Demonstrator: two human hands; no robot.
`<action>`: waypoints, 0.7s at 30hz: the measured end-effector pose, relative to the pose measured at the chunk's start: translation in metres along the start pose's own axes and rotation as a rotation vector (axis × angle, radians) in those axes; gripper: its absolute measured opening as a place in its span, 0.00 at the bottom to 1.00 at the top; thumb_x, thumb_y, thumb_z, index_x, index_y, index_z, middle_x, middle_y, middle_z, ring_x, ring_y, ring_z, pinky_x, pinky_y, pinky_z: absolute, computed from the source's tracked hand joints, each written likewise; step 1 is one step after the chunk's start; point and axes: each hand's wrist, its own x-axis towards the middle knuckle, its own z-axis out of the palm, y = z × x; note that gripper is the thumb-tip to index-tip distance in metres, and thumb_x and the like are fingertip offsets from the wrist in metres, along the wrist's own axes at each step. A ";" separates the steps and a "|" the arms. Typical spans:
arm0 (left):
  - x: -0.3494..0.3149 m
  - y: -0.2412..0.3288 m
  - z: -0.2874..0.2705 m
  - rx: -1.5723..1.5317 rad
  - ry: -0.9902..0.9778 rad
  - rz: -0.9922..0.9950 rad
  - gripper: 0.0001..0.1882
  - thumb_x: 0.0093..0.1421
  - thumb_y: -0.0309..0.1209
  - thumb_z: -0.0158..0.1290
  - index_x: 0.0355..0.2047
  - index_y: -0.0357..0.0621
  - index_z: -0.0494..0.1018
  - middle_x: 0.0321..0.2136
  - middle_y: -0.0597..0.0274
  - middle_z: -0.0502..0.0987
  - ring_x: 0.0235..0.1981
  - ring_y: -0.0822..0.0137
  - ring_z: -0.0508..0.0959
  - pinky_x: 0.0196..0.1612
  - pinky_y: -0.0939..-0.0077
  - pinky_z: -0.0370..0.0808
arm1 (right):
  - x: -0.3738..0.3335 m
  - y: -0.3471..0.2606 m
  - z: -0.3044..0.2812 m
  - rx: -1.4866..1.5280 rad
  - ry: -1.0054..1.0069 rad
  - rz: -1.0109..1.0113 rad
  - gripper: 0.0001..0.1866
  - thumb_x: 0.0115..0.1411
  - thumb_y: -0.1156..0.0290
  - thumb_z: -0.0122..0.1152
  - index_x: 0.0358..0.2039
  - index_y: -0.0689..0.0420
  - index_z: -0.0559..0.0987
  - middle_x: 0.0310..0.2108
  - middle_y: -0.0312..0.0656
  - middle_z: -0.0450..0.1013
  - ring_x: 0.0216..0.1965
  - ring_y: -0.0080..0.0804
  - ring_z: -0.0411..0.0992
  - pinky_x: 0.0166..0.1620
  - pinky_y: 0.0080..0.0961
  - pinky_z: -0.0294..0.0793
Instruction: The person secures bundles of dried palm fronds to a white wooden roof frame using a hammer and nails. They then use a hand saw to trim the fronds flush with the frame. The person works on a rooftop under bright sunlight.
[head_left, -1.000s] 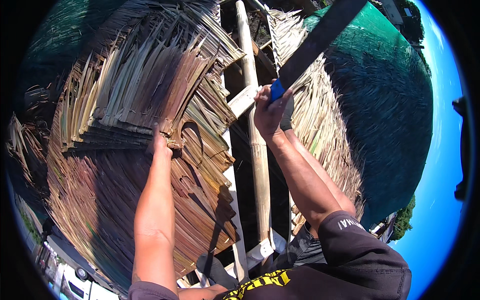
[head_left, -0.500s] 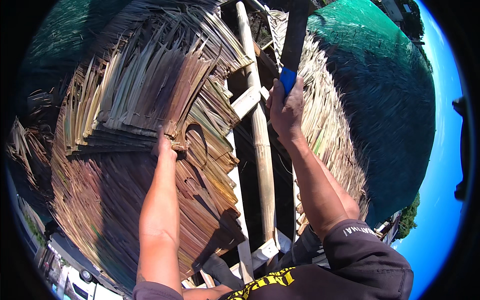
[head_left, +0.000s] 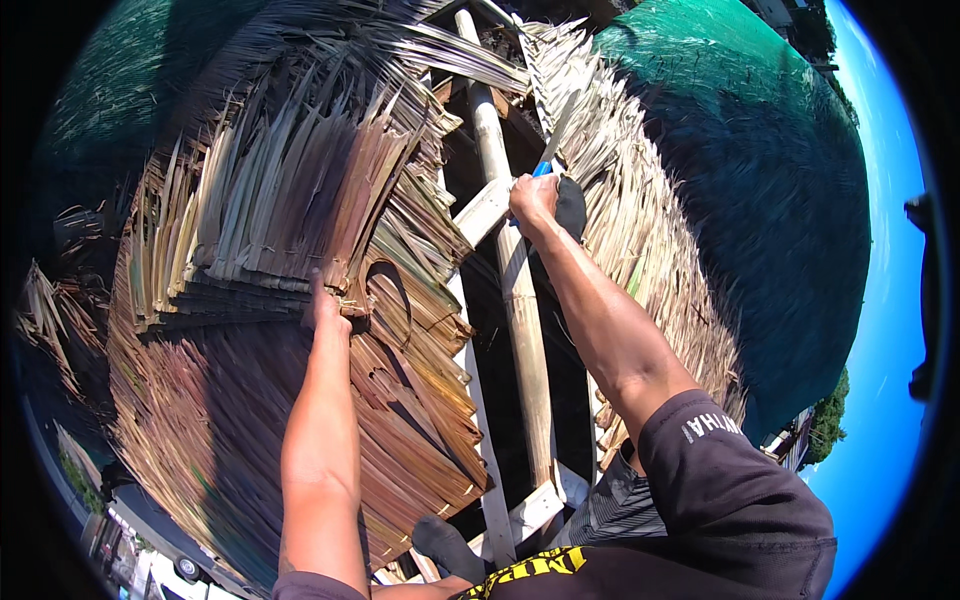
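My left hand [head_left: 326, 306] is closed on the near right corner of a stack of dried palm-leaf thatch panels [head_left: 290, 215]. The stack lies on the brown thatched roof slope [head_left: 250, 400]. In my right hand [head_left: 534, 198] is a machete [head_left: 563, 125], its blue handle mostly wrapped by my fingers. The blade points up and away, slanting a little right, seen nearly edge-on. That hand is above a pale wooden crosspiece [head_left: 484, 211] and a long bamboo pole [head_left: 519, 320].
Dark gaps flank the bamboo pole between white-edged timbers [head_left: 480, 420]. Pale thatch [head_left: 640, 200] slopes away on the right, beside green netting [head_left: 780, 170]. One foot in a dark sock [head_left: 440, 545] rests at the lower frame; another dark sock [head_left: 571, 208] shows by my right hand.
My right hand has come down and left with the machete, whose blade has turned from broad side to nearly edge-on. My left hand keeps its hold on the thatch panels.
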 end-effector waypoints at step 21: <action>-0.011 0.004 0.007 -0.025 0.025 -0.030 0.40 0.60 0.64 0.54 0.62 0.48 0.68 0.55 0.57 0.75 0.53 0.53 0.77 0.56 0.52 0.75 | -0.043 0.002 -0.011 -0.475 -0.252 -0.545 0.23 0.67 0.59 0.53 0.45 0.71 0.69 0.35 0.70 0.76 0.41 0.67 0.77 0.46 0.54 0.74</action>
